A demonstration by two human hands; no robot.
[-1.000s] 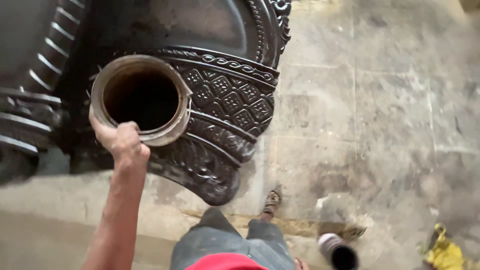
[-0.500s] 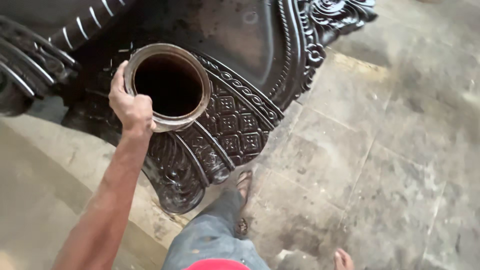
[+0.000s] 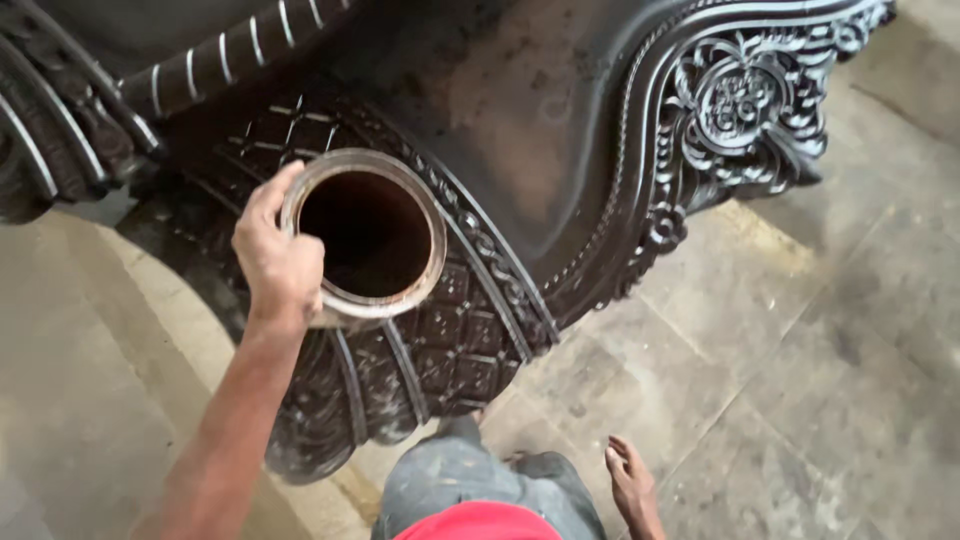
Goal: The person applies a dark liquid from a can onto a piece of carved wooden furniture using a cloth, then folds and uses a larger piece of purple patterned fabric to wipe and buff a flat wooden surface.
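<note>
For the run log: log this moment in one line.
left hand: grips tin rim | tin: open, dark inside, over carved furniture | right hand: empty, low

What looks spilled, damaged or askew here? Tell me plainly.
Nothing is spilled or broken. The left hand grips the open tin can by its rim, held level over the dark carved furniture panel. The right hand hangs free. The concrete floor is only stained.

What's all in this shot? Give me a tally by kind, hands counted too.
Round open metal tin, dark inside: 1
Dark carved wooden furniture piece: 1
Person's hands: 2, the left hand gripping the tin's rim, the right hand hanging free near the floor
Total: 4
</note>
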